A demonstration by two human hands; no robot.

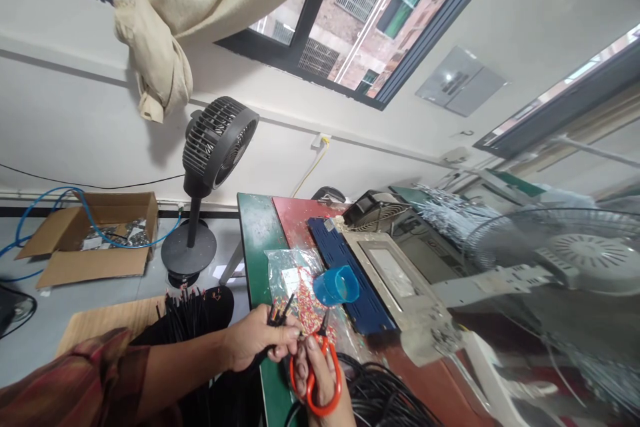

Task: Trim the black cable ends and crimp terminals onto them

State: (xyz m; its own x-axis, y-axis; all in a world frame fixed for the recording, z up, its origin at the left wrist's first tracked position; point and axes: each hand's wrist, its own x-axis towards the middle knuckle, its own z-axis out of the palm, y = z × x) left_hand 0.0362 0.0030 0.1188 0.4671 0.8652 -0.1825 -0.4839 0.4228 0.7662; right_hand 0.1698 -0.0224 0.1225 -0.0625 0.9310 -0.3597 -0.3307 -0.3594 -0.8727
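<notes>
Black cables (280,310) stick up from my left hand (257,340), which is closed around them near the table edge; some ends show coloured inner wires. Close against it, my right hand (320,370) is closed on orange-handled scissors (325,397), whose dark blades point up and away. The fingertips of both hands meet at the cable ends, and what lies between them is too small to make out. Just beyond the hands, a clear plastic bag (280,263) with many small red and yellow pieces (305,297) lies on the table. A blue cup (337,285) stands beside it.
The table (255,233) has a green and red top. Black cable coils (385,393) lie at the right, near a machine with a blue base (350,273). A mesh-guarded fan (575,253) is at far right. Left are a standing fan (215,147), a cardboard box (95,267) and a cable bundle (185,313).
</notes>
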